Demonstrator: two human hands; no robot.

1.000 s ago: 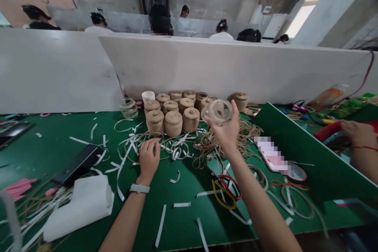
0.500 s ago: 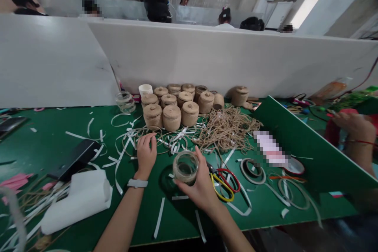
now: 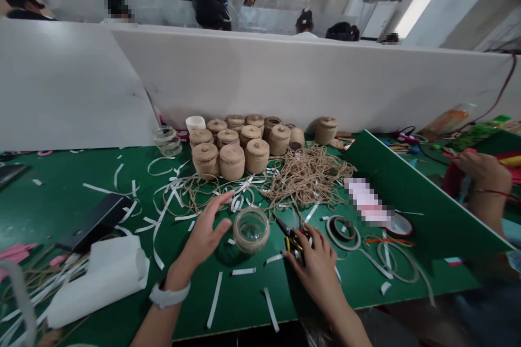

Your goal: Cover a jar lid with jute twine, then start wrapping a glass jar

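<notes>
A glass jar (image 3: 251, 230) with twine around its lower part stands upright on the green table. My left hand (image 3: 206, 233) is just left of the jar, fingers apart and holding nothing. To the right of the jar, my right hand (image 3: 315, 257) lies over the scissors (image 3: 284, 223), its fingers curled on the red and yellow handles; the blades point away to the upper left. Beyond the jar lies a loose heap of brown twine (image 3: 311, 176). Several twine-wrapped jars with lids (image 3: 232, 162) stand in rows behind it.
White strips (image 3: 214, 300) are scattered about. A white roll (image 3: 97, 282) and a dark box (image 3: 95, 222) lie at left. Tape rolls (image 3: 343, 233) sit at right, before a green divider (image 3: 427, 206). Another person's hand (image 3: 482, 173) is beyond it. A white partition (image 3: 285, 76) runs behind.
My right hand has let go of the jar and moved right onto the scissors. The jar now stands on the table. My left hand has moved nearer to it. The view has shifted slightly.
</notes>
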